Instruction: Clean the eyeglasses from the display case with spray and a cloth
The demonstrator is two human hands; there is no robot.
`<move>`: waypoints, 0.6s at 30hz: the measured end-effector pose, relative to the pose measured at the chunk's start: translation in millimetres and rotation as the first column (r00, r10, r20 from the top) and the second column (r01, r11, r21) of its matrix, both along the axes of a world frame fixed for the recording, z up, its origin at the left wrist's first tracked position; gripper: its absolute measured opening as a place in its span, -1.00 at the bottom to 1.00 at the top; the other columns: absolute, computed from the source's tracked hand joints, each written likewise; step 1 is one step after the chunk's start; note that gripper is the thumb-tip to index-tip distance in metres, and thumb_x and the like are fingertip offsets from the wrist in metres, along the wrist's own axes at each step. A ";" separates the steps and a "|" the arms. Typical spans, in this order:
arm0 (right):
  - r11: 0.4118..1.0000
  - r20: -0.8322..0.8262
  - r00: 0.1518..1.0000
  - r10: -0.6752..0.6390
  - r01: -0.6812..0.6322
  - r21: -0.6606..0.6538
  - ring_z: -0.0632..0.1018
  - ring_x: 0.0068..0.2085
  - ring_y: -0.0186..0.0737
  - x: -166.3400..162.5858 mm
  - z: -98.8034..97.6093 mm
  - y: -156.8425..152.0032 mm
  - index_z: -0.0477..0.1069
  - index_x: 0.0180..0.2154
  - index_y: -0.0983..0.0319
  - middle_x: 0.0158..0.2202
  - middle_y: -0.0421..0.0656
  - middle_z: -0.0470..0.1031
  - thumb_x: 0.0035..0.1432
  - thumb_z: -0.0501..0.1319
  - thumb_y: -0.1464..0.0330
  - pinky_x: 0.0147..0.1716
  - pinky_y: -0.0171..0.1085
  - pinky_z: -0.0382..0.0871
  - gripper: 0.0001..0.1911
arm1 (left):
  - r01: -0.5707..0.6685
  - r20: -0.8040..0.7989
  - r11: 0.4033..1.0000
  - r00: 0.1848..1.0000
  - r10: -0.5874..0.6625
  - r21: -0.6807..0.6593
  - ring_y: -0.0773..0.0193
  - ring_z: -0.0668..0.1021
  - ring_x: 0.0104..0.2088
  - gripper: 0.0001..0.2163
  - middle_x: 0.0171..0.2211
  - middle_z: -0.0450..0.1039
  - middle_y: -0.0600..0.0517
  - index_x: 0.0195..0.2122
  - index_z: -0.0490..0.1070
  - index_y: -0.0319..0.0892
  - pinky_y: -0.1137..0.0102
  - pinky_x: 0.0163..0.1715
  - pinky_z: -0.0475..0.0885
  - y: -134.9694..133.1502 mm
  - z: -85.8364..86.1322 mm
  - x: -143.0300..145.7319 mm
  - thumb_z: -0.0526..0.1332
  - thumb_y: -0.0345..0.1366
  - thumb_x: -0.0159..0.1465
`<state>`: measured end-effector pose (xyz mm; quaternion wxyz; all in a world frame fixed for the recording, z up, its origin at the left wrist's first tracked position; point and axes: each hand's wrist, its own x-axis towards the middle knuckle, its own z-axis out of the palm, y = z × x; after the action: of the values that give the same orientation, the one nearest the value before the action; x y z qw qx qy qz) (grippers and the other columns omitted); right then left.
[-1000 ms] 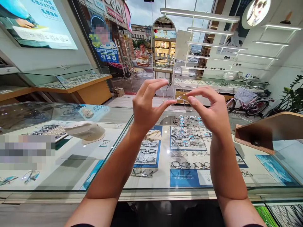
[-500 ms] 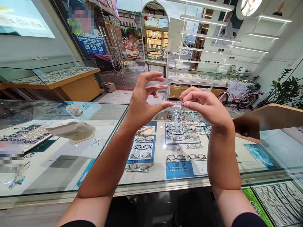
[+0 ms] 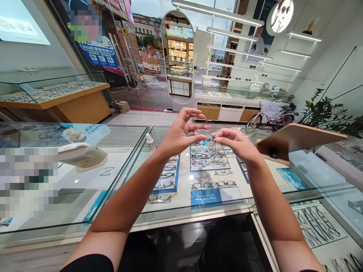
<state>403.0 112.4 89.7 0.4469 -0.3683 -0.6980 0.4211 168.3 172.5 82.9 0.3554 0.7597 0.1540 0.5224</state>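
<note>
A thin-framed pair of eyeglasses (image 3: 210, 132) is held up in front of me above the glass counter. My right hand (image 3: 234, 141) pinches the frame between thumb and fingertips at its right side. From the left, my left hand (image 3: 184, 130) grips the eyeglasses with thumb below and fingers above, the index finger raised near the upper rim. Part of the frame is hard to make out against the display behind it. Below both hands, rows of spectacle frames (image 3: 208, 158) lie under the glass.
A small white spray bottle (image 3: 150, 142) stands on the glass counter (image 3: 181, 204) beside my left forearm. A white device (image 3: 82, 155) sits to the left. On the right are a wooden board (image 3: 300, 139) and a tray of frames (image 3: 319, 224). An oval mirror (image 3: 178, 56) stands beyond.
Both hands and the eyeglasses have come lower in the view. The left hand's fingers have closed in toward the frame. The view has shifted, and the spray bottle now shows.
</note>
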 end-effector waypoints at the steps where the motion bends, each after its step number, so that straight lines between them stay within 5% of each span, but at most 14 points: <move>1: 1.000 -0.008 1.000 -0.025 0.025 0.005 0.56 -0.13 -0.17 2.0 -3.3 -4.8 0.59 -0.30 0.13 -0.19 -0.16 0.64 0.20 0.44 0.07 -0.03 -0.14 0.41 -0.72 | 0.028 0.012 0.999 1.000 -0.027 -0.033 0.14 0.71 -0.02 -0.37 0.19 0.46 -0.12 0.15 0.33 0.04 0.36 -0.19 0.66 -5.5 -1.4 3.0 0.57 -0.18 0.12; 6: 0.972 -0.125 0.967 -0.222 0.230 0.049 0.59 -0.12 -0.14 10.6 -25.7 -24.1 0.58 -0.30 0.15 -0.21 -0.15 0.65 0.15 0.46 0.02 -0.02 -0.14 0.43 -0.67 | -0.009 0.100 0.911 0.993 0.055 -0.413 0.07 0.66 0.13 -0.47 0.25 0.45 -0.18 0.11 0.40 -0.06 0.24 0.05 0.62 -45.9 -37.2 21.3 0.54 -0.16 0.18; 10: 0.938 -0.220 0.925 -0.310 0.336 0.090 0.58 0.17 0.01 14.9 -45.4 -44.6 0.57 -0.33 0.11 -0.16 -0.12 0.69 0.14 0.45 0.00 0.20 -0.04 0.39 -0.67 | 0.055 0.074 0.577 0.997 0.010 -0.815 0.01 0.68 0.10 -0.59 0.13 0.60 -0.25 0.07 0.50 -0.17 0.19 0.10 0.58 -83.6 -93.0 43.1 0.41 -0.03 0.33; 13: 0.944 -0.218 0.929 -0.299 0.322 0.075 0.57 0.22 0.05 15.7 -61.2 -65.6 0.57 -0.32 0.09 -0.13 -0.11 0.69 0.15 0.45 -0.01 0.27 0.01 0.36 -0.67 | 0.273 0.297 0.367 0.955 0.008 -0.889 0.02 0.64 0.19 -0.59 0.25 0.54 -0.26 0.10 0.50 -0.18 0.23 0.16 0.54 -102.8 -119.3 57.6 0.31 0.02 0.41; 18: 0.954 -0.248 0.925 -0.289 0.299 0.004 0.59 0.18 0.06 18.5 -84.1 -96.4 0.58 -0.34 0.09 -0.18 -0.11 0.67 0.11 0.48 0.00 0.25 0.01 0.39 -0.67 | 0.428 0.480 0.289 0.865 0.143 -0.856 0.11 0.65 0.18 -0.62 0.30 0.50 -0.24 0.11 0.50 -0.22 0.32 0.11 0.56 -120.4 -122.8 68.1 0.20 -0.02 0.48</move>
<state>421.5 15.9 5.6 0.5951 -0.4048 -0.5831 0.3768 236.3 52.1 -39.9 0.8053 0.2601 0.2687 0.4601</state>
